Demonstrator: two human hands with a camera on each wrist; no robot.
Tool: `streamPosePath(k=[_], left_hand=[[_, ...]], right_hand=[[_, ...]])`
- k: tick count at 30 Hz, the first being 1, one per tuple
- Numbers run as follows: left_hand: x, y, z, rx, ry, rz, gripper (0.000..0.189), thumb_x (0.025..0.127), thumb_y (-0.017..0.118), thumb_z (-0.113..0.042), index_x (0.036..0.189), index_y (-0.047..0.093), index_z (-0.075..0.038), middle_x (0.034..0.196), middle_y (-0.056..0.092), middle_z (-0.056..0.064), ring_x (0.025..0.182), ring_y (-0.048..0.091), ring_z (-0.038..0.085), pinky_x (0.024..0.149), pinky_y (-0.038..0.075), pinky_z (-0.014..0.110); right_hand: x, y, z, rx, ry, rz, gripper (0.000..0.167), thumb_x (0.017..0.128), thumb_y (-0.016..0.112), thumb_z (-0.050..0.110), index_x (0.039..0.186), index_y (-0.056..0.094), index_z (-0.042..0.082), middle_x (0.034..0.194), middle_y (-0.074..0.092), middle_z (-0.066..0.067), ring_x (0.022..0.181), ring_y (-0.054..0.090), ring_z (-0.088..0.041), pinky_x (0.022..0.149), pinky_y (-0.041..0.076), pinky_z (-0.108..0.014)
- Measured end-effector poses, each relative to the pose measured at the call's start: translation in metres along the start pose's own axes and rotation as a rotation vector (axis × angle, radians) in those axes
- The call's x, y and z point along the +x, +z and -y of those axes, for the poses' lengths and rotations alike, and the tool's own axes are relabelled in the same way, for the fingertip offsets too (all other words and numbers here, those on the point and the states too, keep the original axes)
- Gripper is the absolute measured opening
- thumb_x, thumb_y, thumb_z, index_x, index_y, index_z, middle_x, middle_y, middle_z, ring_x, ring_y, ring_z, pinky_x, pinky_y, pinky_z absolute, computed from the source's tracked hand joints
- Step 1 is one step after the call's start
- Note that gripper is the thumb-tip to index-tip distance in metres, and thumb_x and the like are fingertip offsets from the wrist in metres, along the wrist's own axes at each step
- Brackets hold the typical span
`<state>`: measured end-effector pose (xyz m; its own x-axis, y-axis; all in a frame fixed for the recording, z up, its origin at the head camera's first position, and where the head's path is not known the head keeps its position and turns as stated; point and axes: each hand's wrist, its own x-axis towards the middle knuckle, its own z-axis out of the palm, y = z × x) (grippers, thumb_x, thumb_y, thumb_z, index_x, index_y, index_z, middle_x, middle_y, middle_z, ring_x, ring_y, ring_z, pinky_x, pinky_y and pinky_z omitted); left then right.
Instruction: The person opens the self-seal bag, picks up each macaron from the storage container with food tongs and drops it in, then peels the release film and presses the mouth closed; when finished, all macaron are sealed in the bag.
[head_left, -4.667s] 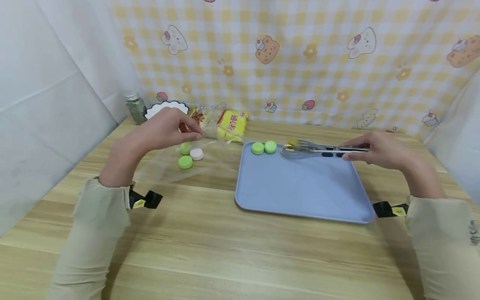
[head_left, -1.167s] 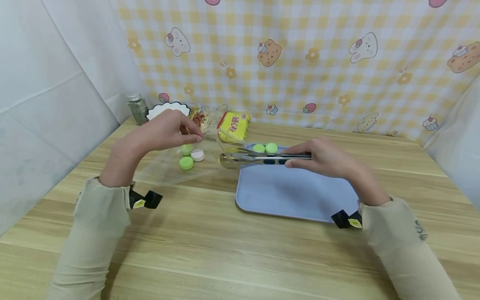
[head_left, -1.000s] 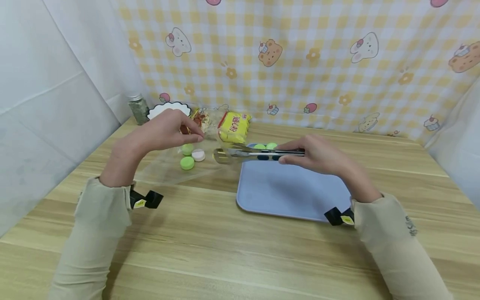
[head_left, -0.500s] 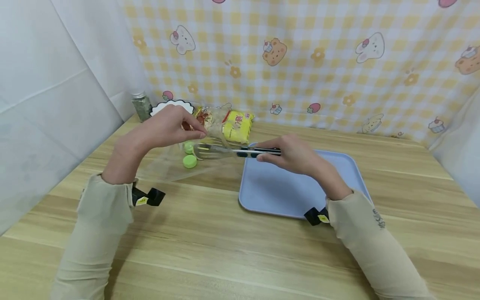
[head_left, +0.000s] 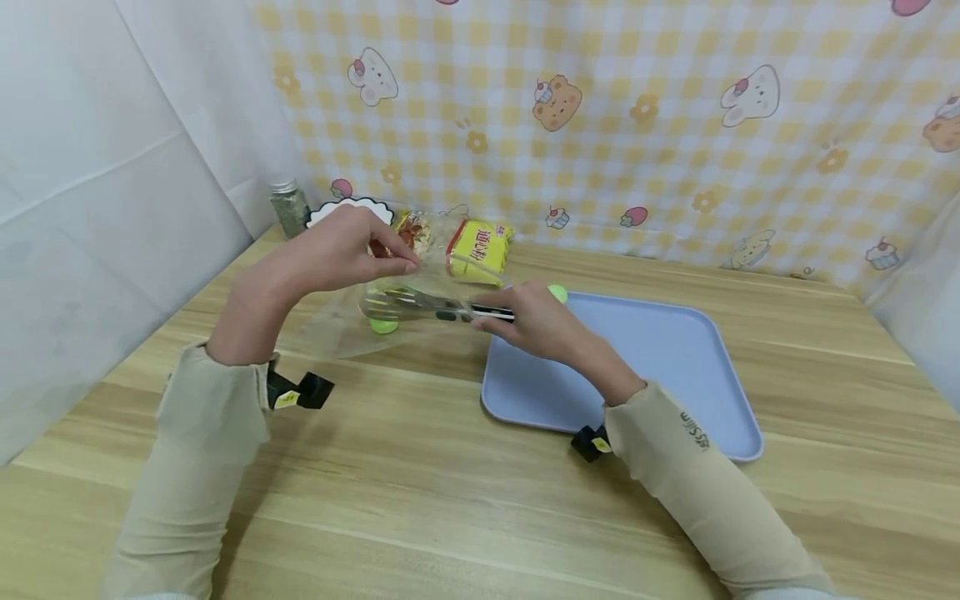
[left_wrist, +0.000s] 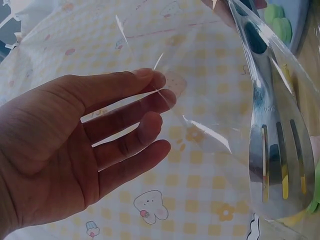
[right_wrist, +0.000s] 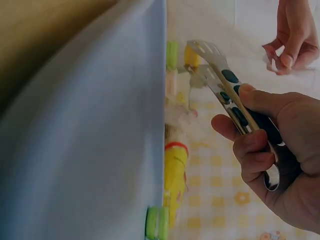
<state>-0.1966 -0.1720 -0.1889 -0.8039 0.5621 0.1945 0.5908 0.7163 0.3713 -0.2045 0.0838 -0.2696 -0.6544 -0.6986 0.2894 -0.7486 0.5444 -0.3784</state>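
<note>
Holding up the edge of a clear bag at centre-left of the head view with the left hand, pinching film between thumb and forefinger, apparently to keep the mouth raised around the tongs. Gripping those tongs by the handles with the right hand, with fingers curled round, probably to keep a yellow macaron clamped between the blades, at upper middle of the right-wrist view. Seen through film near the blades, a green macaron. Set just right of the bag on the worktop, presumably within easy reach, a blue tray, with a second green macaron at its upper-left corner. Placed behind, seemingly out of the way, a yellow packet.
</note>
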Motion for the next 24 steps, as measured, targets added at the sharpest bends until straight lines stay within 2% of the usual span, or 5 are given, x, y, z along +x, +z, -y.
streamPosePath(k=[3, 7, 11, 20, 24], left_hand=[[0.001, 0.000, -0.001, -0.001, 0.004, -0.004, 0.010, 0.086, 0.068, -0.012, 0.091, 0.076, -0.010, 0.083, 0.069, 0.002, 0.068, 0.058, 0.014, 0.059, 0.045, 0.030], [0.000, 0.002, 0.001, -0.001, 0.020, -0.021, 0.010, 0.086, 0.068, -0.012, 0.091, 0.076, -0.009, 0.081, 0.069, 0.001, 0.068, 0.058, 0.013, 0.060, 0.045, 0.031], [0.001, 0.001, 0.000, 0.012, 0.025, -0.026, 0.010, 0.085, 0.068, -0.013, 0.091, 0.076, -0.010, 0.080, 0.069, -0.001, 0.069, 0.059, 0.011, 0.063, 0.046, 0.031], [0.003, 0.000, -0.005, 0.008, 0.013, 0.008, 0.011, 0.086, 0.067, -0.013, 0.092, 0.076, -0.009, 0.081, 0.068, 0.000, 0.070, 0.059, 0.013, 0.064, 0.046, 0.031], [0.002, 0.001, -0.005, 0.006, 0.006, 0.012, 0.011, 0.086, 0.068, -0.014, 0.093, 0.076, -0.009, 0.081, 0.068, -0.001, 0.069, 0.058, 0.012, 0.064, 0.045, 0.031]], right_hand=[[0.006, 0.007, 0.003, -0.019, -0.012, -0.020, 0.025, 0.091, 0.063, 0.023, 0.106, 0.070, 0.005, 0.073, 0.065, -0.007, 0.045, 0.033, -0.007, 0.051, 0.034, -0.024], [0.013, 0.017, 0.006, -0.003, 0.005, -0.031, 0.018, 0.091, 0.063, 0.023, 0.091, 0.070, 0.006, 0.063, 0.057, -0.006, 0.046, 0.033, -0.007, 0.049, 0.032, -0.023], [0.019, 0.024, 0.009, 0.041, 0.045, -0.026, 0.020, 0.089, 0.064, 0.024, 0.083, 0.070, 0.006, 0.081, 0.067, -0.006, 0.048, 0.035, -0.008, 0.050, 0.033, -0.023], [0.029, 0.028, 0.014, -0.009, 0.031, -0.015, 0.033, 0.089, 0.064, 0.025, 0.118, 0.065, 0.008, 0.104, 0.065, -0.004, 0.063, 0.048, -0.013, 0.062, 0.039, -0.027], [0.032, 0.029, 0.016, -0.064, 0.021, -0.004, 0.037, 0.089, 0.064, 0.025, 0.121, 0.062, 0.007, 0.116, 0.061, -0.008, 0.078, 0.052, -0.016, 0.070, 0.042, -0.030]])
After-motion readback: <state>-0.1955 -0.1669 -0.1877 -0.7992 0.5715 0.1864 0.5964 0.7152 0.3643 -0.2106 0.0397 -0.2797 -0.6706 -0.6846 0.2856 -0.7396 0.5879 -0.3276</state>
